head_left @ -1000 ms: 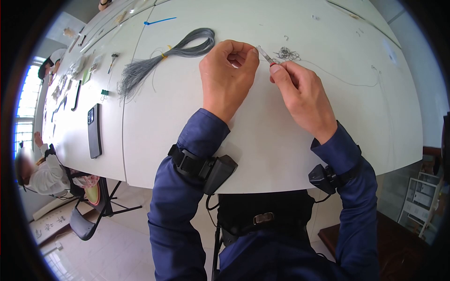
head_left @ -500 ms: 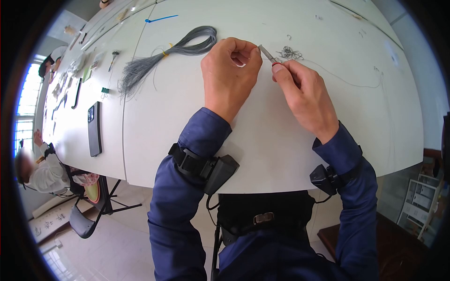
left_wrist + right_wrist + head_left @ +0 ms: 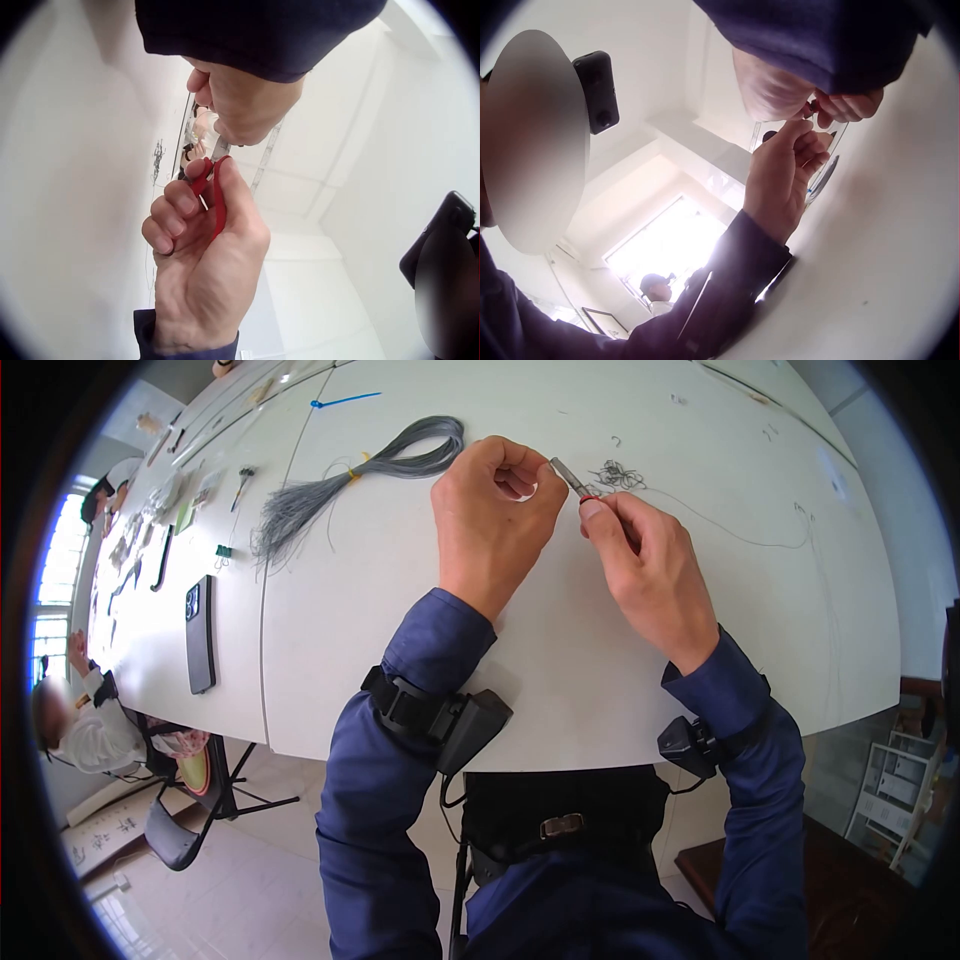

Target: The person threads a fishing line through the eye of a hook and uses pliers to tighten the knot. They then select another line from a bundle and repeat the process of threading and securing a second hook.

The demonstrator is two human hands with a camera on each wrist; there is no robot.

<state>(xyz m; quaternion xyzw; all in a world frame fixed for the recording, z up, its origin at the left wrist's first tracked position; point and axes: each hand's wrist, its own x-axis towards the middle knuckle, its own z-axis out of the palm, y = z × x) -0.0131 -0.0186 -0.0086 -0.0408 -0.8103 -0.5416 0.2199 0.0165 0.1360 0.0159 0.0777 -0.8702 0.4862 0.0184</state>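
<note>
In the head view my right hand (image 3: 655, 570) grips a small metal-tipped tool (image 3: 570, 476); the left wrist view shows its red handles (image 3: 219, 196) between thumb and curled fingers. My left hand (image 3: 495, 525) has thumb and forefinger pinched together at the tool's tip, on something too small to name. A tangle of thin dark wire (image 3: 617, 475) lies just beyond the right hand. To the left of the left hand lies a looped grey bundle of strands (image 3: 400, 465) with a yellow tie (image 3: 353, 476). Both hands are above the white table (image 3: 580, 690).
A blue zip tie (image 3: 345, 401) lies at the back, and a phone (image 3: 200, 635) at the left. A loose strand (image 3: 730, 536) runs right from the tangle. Small bent pieces (image 3: 616, 442) lie about. Someone in white (image 3: 98, 740) sits far left.
The metal tool has turned slightly in my right hand, while both hands stay nearly in place. At the far left, the seated person has shifted a little.
</note>
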